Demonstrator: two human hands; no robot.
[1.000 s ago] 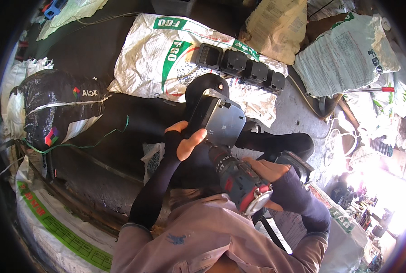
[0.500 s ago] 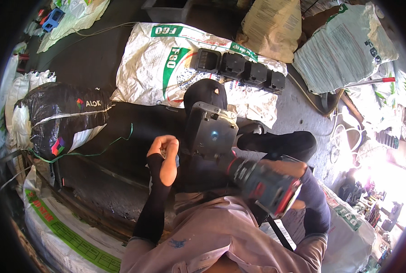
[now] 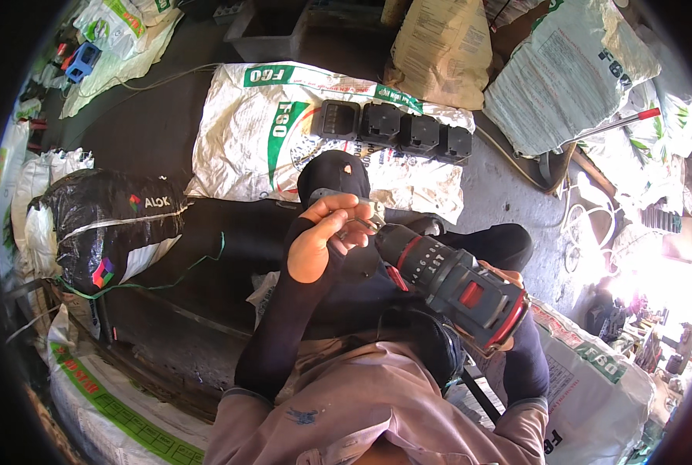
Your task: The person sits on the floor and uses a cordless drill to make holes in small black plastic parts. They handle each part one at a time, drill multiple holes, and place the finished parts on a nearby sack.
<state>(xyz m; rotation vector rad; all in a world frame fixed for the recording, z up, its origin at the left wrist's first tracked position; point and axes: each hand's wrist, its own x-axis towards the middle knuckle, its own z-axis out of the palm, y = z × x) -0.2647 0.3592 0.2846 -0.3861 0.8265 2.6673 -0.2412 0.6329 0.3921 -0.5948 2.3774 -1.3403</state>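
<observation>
My right hand (image 3: 506,274) grips a cordless drill (image 3: 470,293), dark grey with red trim, by its handle; the drill's body hides most of the fingers. Its chuck points left and up toward my left hand (image 3: 319,244). My left thumb and fingertips are pinched together right by the tip of the drill, above a light metal bracket. Whatever sits between them is too small to make out. Under both hands a square black box (image 3: 355,267) rests on my lap, largely covered by the left hand and the drill.
Several similar black boxes (image 3: 419,133) stand in a row on a white sack (image 3: 229,147) beyond my knee. A black plastic bag (image 3: 113,221) lies left, with a green string. More sacks (image 3: 567,77) are at the far right. A grey bin (image 3: 268,32) stands at the back.
My left hand has moved right and up, over the box to the drill's tip. The drill has turned and shifted slightly right. The box is now mostly covered, and the whole view has shifted slightly.
</observation>
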